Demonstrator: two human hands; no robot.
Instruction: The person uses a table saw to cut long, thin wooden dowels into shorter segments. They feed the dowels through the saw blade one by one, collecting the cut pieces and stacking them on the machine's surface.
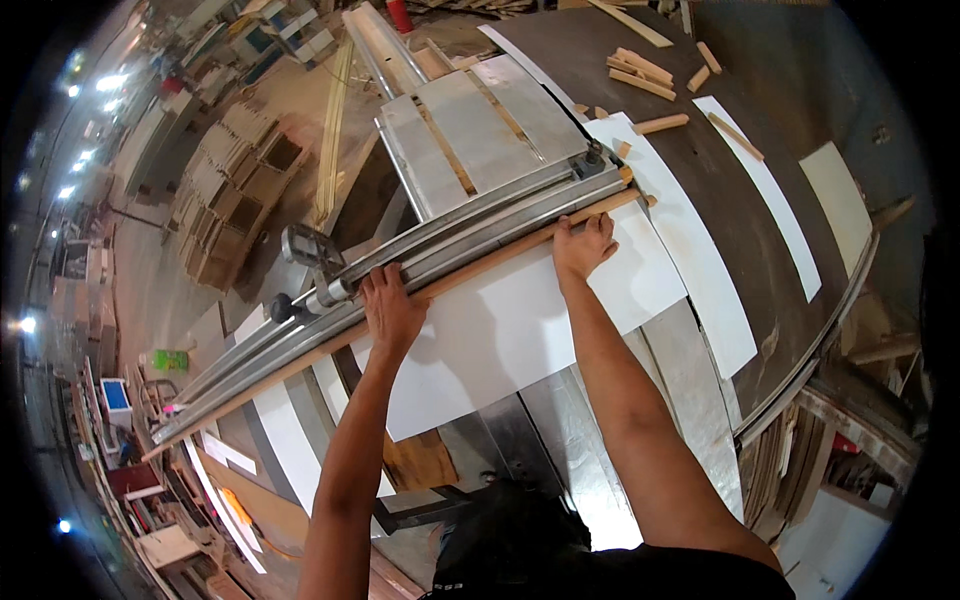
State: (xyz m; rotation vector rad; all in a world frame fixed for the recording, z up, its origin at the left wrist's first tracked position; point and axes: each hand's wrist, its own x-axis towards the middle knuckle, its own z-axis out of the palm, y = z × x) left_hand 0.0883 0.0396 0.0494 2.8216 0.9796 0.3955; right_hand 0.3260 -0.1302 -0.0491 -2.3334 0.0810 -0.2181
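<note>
A long, thin wooden strip [490, 266] lies along the near side of a metal fence [465, 238], running from lower left to upper right. My left hand [393, 312] is closed over the strip near its middle, fingertips reaching to the fence and the thumb on the near side. Farther right, my right hand [585, 248] grips the same strip with bent fingers, close to its right end. Beneath both forearms lies a large white sheet [490, 350], partly under the strip. Beside my left hand, a metal stop with a black knob [282, 308] sits on the fence.
Beyond the fence is a grey sliding table [470, 120] with slots. On the dark tabletop [720, 200] at right lie short wooden pieces [640, 75] and a white strip [770, 200]. Stacked boards [240, 190] stand at far left. Grey metal machine surface [680, 345] shows near me.
</note>
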